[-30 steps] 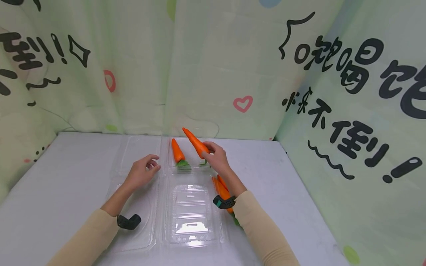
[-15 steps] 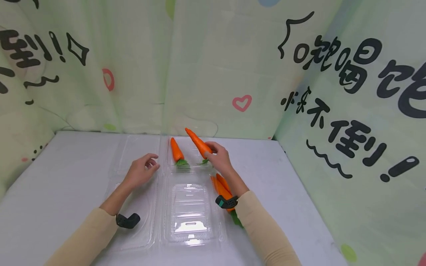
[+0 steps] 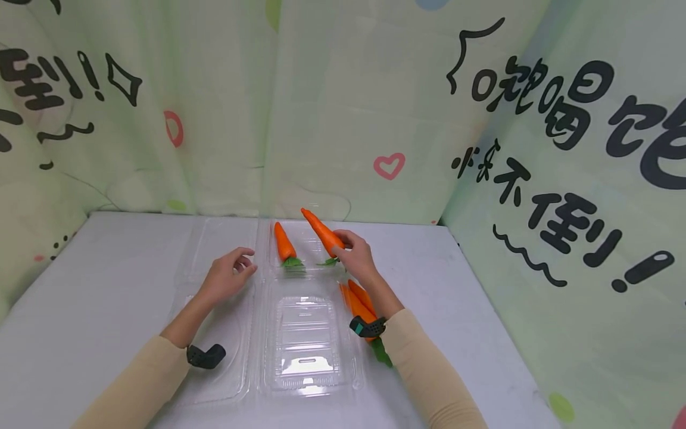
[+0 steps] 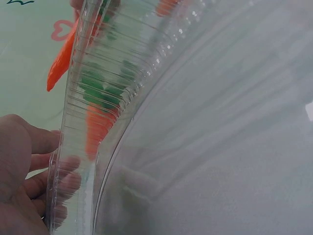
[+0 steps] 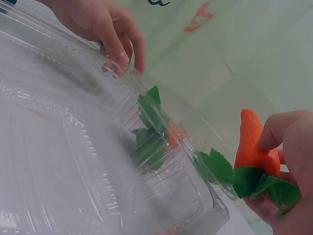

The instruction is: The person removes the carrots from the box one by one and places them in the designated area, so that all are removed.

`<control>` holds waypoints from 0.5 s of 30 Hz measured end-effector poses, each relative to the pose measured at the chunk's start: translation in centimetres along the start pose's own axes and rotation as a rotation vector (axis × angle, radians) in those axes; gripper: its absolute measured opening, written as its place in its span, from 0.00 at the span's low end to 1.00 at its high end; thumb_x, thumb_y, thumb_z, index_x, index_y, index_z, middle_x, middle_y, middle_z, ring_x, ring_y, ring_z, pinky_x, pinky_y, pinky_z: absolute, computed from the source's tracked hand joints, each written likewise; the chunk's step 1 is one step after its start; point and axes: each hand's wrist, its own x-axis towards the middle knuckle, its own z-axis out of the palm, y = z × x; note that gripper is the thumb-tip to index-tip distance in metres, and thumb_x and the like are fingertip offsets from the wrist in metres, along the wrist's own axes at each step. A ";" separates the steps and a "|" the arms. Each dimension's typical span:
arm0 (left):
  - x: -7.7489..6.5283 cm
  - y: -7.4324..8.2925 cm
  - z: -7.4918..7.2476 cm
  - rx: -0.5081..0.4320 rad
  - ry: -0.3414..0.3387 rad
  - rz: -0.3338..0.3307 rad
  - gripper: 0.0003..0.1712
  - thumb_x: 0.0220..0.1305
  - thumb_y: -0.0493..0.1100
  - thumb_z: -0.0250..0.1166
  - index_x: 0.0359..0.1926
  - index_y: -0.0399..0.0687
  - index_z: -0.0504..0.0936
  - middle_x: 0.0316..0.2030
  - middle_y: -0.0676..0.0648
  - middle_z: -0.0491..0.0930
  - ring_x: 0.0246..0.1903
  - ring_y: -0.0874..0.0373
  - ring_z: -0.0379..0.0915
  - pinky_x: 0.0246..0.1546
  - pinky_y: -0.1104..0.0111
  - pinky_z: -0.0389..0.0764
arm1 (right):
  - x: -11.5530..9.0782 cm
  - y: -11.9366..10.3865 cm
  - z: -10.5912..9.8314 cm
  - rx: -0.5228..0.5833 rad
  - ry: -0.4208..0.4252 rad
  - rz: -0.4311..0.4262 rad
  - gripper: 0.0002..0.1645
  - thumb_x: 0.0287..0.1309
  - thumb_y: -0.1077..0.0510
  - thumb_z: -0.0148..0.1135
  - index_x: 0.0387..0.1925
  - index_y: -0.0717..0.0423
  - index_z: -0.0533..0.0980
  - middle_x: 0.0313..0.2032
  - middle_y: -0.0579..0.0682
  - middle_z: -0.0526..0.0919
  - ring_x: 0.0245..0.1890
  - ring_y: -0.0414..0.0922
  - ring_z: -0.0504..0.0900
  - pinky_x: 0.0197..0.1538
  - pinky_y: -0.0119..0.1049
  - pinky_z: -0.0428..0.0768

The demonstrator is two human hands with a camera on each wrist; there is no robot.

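My right hand [image 3: 356, 256] grips an orange carrot [image 3: 321, 231] at its thick, leafy end, the tip pointing up and away over the back clear plastic box [image 3: 301, 231]. In the right wrist view its green leaves [image 5: 266, 183] hang below the fingers. Another carrot [image 3: 284, 241] lies in the left part of that box, leaves toward me. My left hand [image 3: 229, 275] is beside the box's left edge, fingers loosely bent with nothing between them; in the left wrist view the fingertips [image 4: 46, 139] are right at the clear rim.
A nearer clear plastic box [image 3: 308, 345] stands in front of the back one. Its flat lid [image 3: 222, 381] lies folded out to the left, as does the back box's lid [image 3: 217, 238]. Several carrots [image 3: 358, 304] lie to its right, partly under my right wrist. A printed curtain [image 3: 332, 107] rises behind the white table [image 3: 118, 286].
My right hand has shifted a little to the right with the carrot. The left hand has stayed in place.
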 end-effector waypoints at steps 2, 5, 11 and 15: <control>0.0 0.0 0.0 0.001 0.001 0.001 0.22 0.68 0.43 0.60 0.60 0.41 0.72 0.45 0.39 0.81 0.40 0.50 0.73 0.43 0.61 0.78 | 0.0 0.2 -0.1 -0.002 -0.001 -0.005 0.24 0.61 0.59 0.56 0.59 0.51 0.74 0.54 0.51 0.80 0.51 0.50 0.76 0.56 0.43 0.80; 0.0 0.0 0.0 0.000 -0.003 0.003 0.22 0.68 0.43 0.60 0.60 0.41 0.72 0.45 0.39 0.81 0.40 0.50 0.73 0.43 0.61 0.79 | 0.0 0.5 -0.3 -0.003 -0.003 -0.003 0.23 0.61 0.59 0.56 0.59 0.50 0.74 0.53 0.51 0.80 0.51 0.49 0.76 0.55 0.42 0.80; 0.0 0.1 0.0 -0.001 -0.008 -0.005 0.22 0.68 0.43 0.60 0.60 0.41 0.72 0.45 0.39 0.81 0.41 0.50 0.73 0.44 0.60 0.80 | -0.1 0.9 -0.6 0.004 -0.010 0.006 0.23 0.61 0.58 0.57 0.59 0.50 0.74 0.53 0.51 0.80 0.51 0.49 0.76 0.54 0.41 0.81; 0.0 0.1 0.0 0.000 -0.009 -0.007 0.22 0.68 0.44 0.60 0.60 0.42 0.72 0.45 0.39 0.81 0.41 0.50 0.73 0.44 0.60 0.80 | -0.1 1.0 -0.7 -0.002 -0.005 0.016 0.23 0.61 0.58 0.57 0.59 0.49 0.74 0.53 0.50 0.80 0.52 0.49 0.76 0.56 0.42 0.81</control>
